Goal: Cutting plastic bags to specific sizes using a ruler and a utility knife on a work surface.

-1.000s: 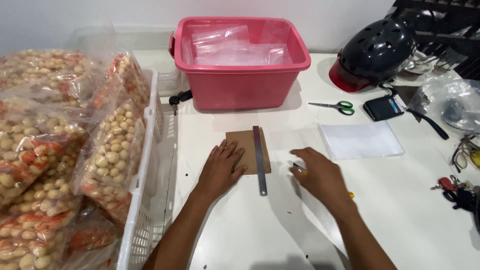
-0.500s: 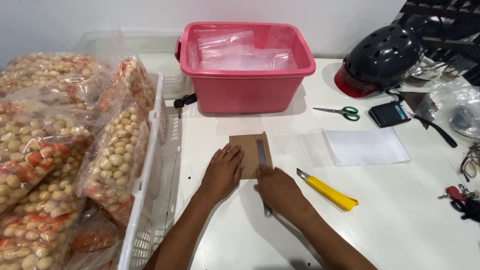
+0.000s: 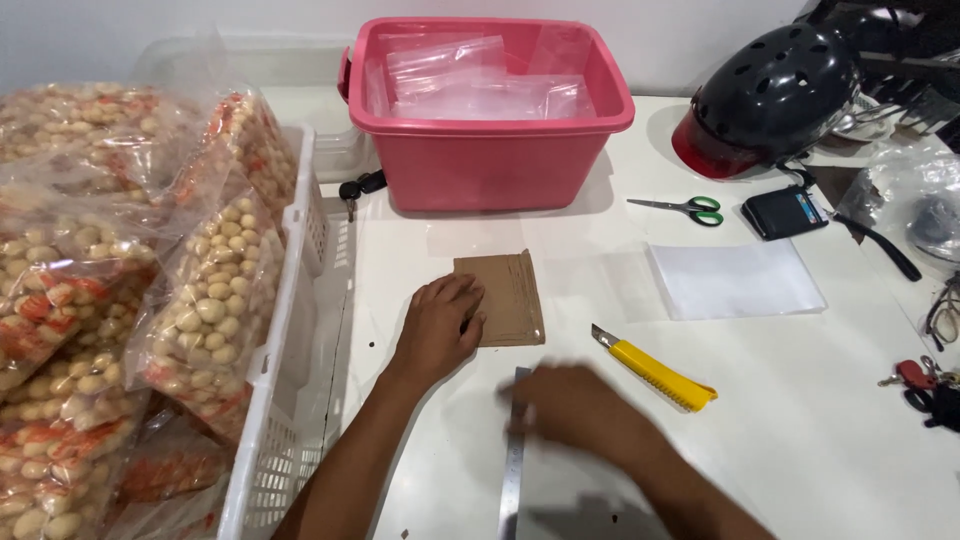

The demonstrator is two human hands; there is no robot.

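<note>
— White bench is spreading under everything, with a pale wall running behind it. What is sitting at the far left?

— A white slotted basket is standing at the left edge, and clear bags of round beige and orange-streaked snacks are piling up in it, above its rim.

— And moving right?

— A bunch of dark keys is lying by the basket's far corner. Next to them a pink plastic tub is standing at the back, holding a loose heap of empty clear plastic bags.

— What are the hands doing?

— The left hand is lying flat, fingers loosely curled, pressing on the left edge of a brown cardboard piece in front of the tub. The right hand is blurring near the bottom, resting over the top end of a steel ruler that is lying on the bench below the cardboard; I cannot tell whether it is gripping it.

— Further right?

— A yellow utility knife is lying just beside the right hand, apart from it. Beyond it a flat white sheet is lying, with green-handled scissors behind. A black wallet and a black helmet with a red visor are sitting at the back right, and red-tagged keys are lying at the right edge.
</note>
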